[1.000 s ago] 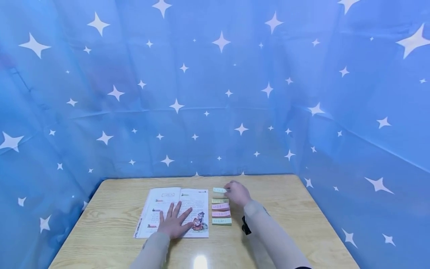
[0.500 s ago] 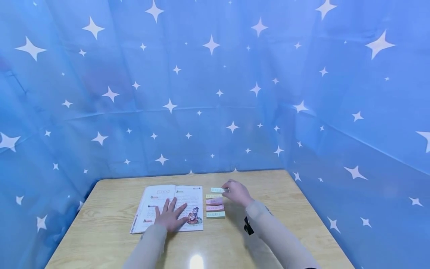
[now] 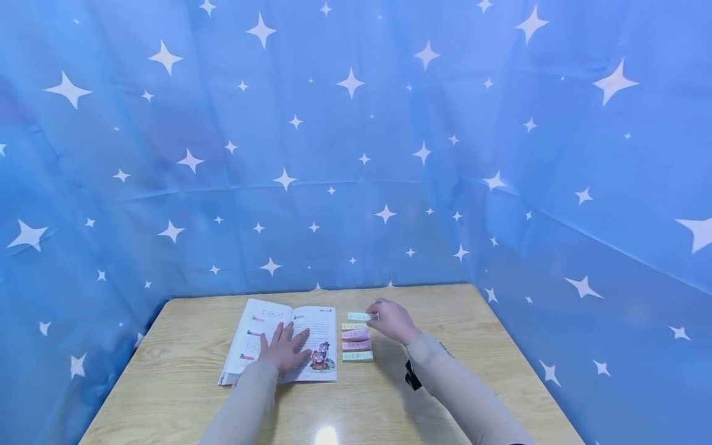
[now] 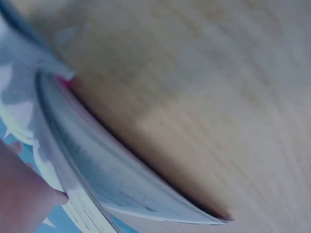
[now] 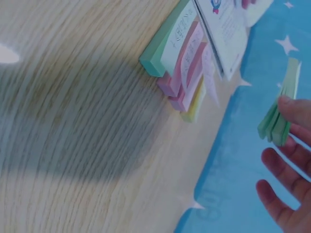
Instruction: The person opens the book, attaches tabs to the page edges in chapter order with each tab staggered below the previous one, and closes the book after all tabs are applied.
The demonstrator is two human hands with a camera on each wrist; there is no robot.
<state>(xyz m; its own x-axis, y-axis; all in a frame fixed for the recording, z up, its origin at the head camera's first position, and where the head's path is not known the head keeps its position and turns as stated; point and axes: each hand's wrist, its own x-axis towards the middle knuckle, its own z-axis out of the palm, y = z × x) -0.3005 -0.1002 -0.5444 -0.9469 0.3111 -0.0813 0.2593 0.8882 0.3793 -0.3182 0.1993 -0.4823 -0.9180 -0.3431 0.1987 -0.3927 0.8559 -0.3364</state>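
On the desk lies an open book [image 3: 318,320] with printed text and a cartoon at its lower right. My left hand [image 3: 282,355] rests on it, fingers spread across the pages; in the left wrist view the pages [image 4: 97,150] curve up from the desk. My right hand [image 3: 394,321] pinches a pale green sticky note pad [image 5: 282,109] between thumb and fingers, held above the desk; its other fingers are apart from the pad. Below it are a yellow pad [image 3: 351,326], two pink pads [image 3: 356,345] and another green pad [image 3: 357,356], with handwriting on their top sheets.
The wooden desk [image 3: 456,346] has a bright light reflection near its front edge. A blue curtain [image 3: 334,154] with white stars hangs behind and at both sides. A black band piece [image 3: 413,376] is at the right sleeve.
The green pad in my right hand has come up from its place beside the yellow pad. The book's left pages have risen and shifted slightly. The head view has turned a little right.
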